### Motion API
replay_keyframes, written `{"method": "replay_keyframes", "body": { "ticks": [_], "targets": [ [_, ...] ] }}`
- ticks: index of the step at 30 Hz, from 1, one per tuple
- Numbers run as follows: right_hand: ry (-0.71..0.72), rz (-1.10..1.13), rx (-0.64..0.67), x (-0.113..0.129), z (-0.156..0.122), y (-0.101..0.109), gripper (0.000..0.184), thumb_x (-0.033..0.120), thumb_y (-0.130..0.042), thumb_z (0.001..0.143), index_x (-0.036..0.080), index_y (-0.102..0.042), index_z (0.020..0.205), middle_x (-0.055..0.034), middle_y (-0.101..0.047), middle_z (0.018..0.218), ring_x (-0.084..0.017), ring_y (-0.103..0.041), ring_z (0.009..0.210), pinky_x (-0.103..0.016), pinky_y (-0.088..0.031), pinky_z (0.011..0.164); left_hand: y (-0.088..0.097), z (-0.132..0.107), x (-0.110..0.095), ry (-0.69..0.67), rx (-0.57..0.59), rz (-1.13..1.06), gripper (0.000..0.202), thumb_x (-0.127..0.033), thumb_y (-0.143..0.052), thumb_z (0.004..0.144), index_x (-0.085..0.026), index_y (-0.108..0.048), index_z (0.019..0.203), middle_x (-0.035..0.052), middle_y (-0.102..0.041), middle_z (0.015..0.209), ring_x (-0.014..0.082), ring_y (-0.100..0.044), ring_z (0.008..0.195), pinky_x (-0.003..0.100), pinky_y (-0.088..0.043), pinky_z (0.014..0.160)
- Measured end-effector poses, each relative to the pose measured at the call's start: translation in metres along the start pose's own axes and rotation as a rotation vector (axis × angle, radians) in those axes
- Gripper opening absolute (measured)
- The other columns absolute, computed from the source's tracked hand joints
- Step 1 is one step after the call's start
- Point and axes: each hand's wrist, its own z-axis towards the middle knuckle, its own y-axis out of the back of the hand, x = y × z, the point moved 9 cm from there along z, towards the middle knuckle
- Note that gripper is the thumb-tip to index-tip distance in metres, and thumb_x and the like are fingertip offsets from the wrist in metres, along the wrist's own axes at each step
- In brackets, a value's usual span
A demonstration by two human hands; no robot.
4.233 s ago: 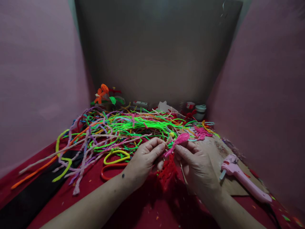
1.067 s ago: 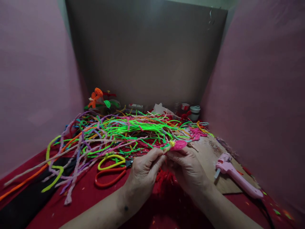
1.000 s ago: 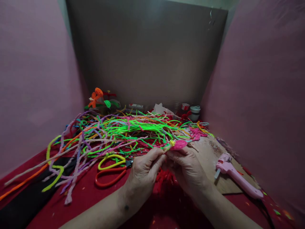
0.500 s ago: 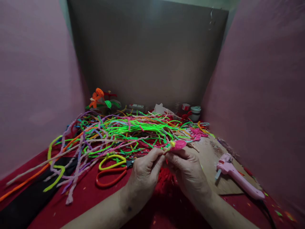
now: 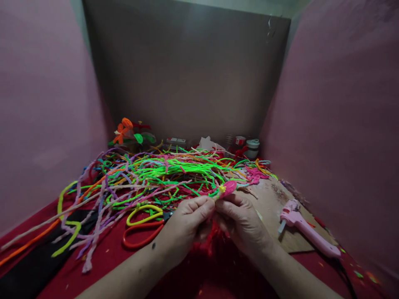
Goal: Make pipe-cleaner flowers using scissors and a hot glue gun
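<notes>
Both my hands meet at the middle of the red table over a small pipe-cleaner flower (image 5: 227,189) with a pink petal and a yellow centre. My left hand (image 5: 187,222) pinches its stem from the left with closed fingers. From the right, my right hand (image 5: 241,222) is closed on the same piece just under the petal. Below my fingers hangs a red fuzzy bundle (image 5: 208,243), partly hidden by my hands. Behind them spreads a big pile of coloured pipe cleaners (image 5: 156,172), mostly neon green.
Scissors (image 5: 141,226) with yellow and orange handles lie left of my hands. A pink glue gun (image 5: 307,232) rests on a cardboard sheet (image 5: 274,203) at the right. Finished orange flowers (image 5: 124,128) and small jars (image 5: 251,147) stand at the back. Pink walls close both sides.
My hands have stayed together on the flower, shifting slightly left and lower in view. The petal now tilts up more. The view has drifted a little.
</notes>
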Motion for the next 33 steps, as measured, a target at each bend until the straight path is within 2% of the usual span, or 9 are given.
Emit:
{"method": "replay_keyframes", "body": {
  "ticks": [3, 7, 12, 18, 22, 26, 28, 30, 33],
  "targets": [
    [-0.045, -0.017, 0.035, -0.003, 0.000, -0.002, 0.009, 0.022, -0.071, 0.064, 0.014, -0.068, 0.064, 0.0020, -0.056, 0.050, -0.006, -0.045, 0.038, -0.019, -0.029, 0.038, -0.001, 0.002, 0.007, 0.064, 0.045, -0.100, 0.025, -0.036, -0.053, 0.082, -0.014, -0.053, 0.070, 0.0002, -0.056, 0.055, 0.0028, -0.028, 0.038, 0.018, -0.016, 0.039],
    [-0.091, 0.024, 0.004, -0.006, 0.000, 0.003, 0.009, 0.018, -0.074, 0.057, 0.014, -0.069, 0.062, 0.0033, -0.053, 0.048, -0.005, -0.039, 0.041, -0.019, -0.028, 0.039, 0.002, 0.002, 0.009, 0.096, 0.011, -0.095, 0.023, -0.034, -0.060, 0.077, -0.014, -0.055, 0.067, -0.0002, -0.056, 0.051, 0.0026, -0.032, 0.037, 0.017, -0.017, 0.038],
    [-0.123, 0.056, -0.006, -0.006, -0.002, 0.001, 0.012, 0.018, -0.076, 0.054, 0.012, -0.070, 0.063, 0.0037, -0.050, 0.045, -0.005, -0.039, 0.041, -0.019, -0.028, 0.041, 0.004, 0.001, 0.006, 0.045, -0.022, -0.068, 0.021, -0.032, -0.062, 0.076, -0.014, -0.057, 0.067, -0.0025, -0.053, 0.050, 0.0024, -0.035, 0.038, 0.016, -0.020, 0.038],
    [-0.153, 0.124, -0.023, -0.009, -0.008, 0.003, 0.029, 0.011, -0.071, 0.054, 0.016, -0.071, 0.083, 0.0024, -0.060, 0.060, -0.005, -0.044, 0.047, -0.018, -0.033, 0.045, 0.018, 0.002, -0.011, -0.069, -0.095, -0.098, 0.023, -0.033, -0.062, 0.077, -0.014, -0.055, 0.066, -0.0047, -0.049, 0.049, 0.0019, -0.035, 0.037, 0.015, -0.021, 0.038],
    [-0.004, -0.240, -0.113, 0.027, -0.003, 0.030, 0.009, 0.016, -0.067, 0.062, 0.015, -0.067, 0.071, 0.0052, -0.051, 0.050, -0.004, -0.038, 0.041, -0.018, -0.030, 0.041, 0.032, 0.005, -0.015, -0.101, -0.174, -0.133, 0.021, -0.033, -0.063, 0.076, -0.015, -0.055, 0.069, -0.0045, -0.052, 0.051, 0.0014, -0.036, 0.036, 0.014, -0.022, 0.037],
    [0.226, -0.858, -0.296, 0.103, 0.015, 0.069, 0.019, 0.025, -0.056, 0.075, 0.013, -0.065, 0.086, 0.0015, -0.056, 0.056, -0.008, -0.046, 0.045, -0.021, -0.034, 0.043, 0.035, 0.009, -0.008, -0.067, -0.182, -0.136, 0.023, -0.034, -0.063, 0.076, -0.014, -0.054, 0.068, -0.0040, -0.054, 0.051, 0.0006, -0.036, 0.035, 0.014, -0.022, 0.037],
    [0.153, -1.367, -0.474, 0.132, 0.030, 0.095, 0.028, 0.027, -0.041, 0.085, 0.012, -0.062, 0.097, -0.0033, -0.062, 0.068, -0.010, -0.051, 0.050, -0.022, -0.038, 0.046, 0.035, 0.010, -0.004, -0.048, -0.178, -0.132, 0.024, -0.034, -0.063, 0.076, -0.014, -0.053, 0.067, -0.0037, -0.054, 0.052, 0.0004, -0.035, 0.035, 0.013, -0.021, 0.036],
    [0.067, -1.518, -0.512, 0.146, 0.050, 0.119, 0.033, 0.027, -0.037, 0.088, 0.010, -0.065, 0.091, -0.0094, -0.065, 0.074, -0.014, -0.058, 0.059, -0.024, -0.041, 0.052, 0.035, 0.011, -0.001, -0.028, -0.176, -0.130, 0.025, -0.036, -0.063, 0.075, -0.014, -0.053, 0.067, -0.0036, -0.054, 0.052, 0.0006, -0.035, 0.035, 0.014, -0.020, 0.036],
    [-0.070, -1.695, -0.528, 0.149, 0.075, 0.153, 0.017, 0.020, -0.051, 0.083, 0.013, -0.067, 0.086, -0.0125, -0.066, 0.091, -0.021, -0.061, 0.085, -0.027, -0.045, 0.069, 0.035, 0.011, 0.001, -0.013, -0.171, -0.129, 0.026, -0.037, -0.063, 0.075, -0.015, -0.051, 0.068, -0.0034, -0.054, 0.052, 0.0008, -0.035, 0.035, 0.014, -0.019, 0.035]
  ]
}}
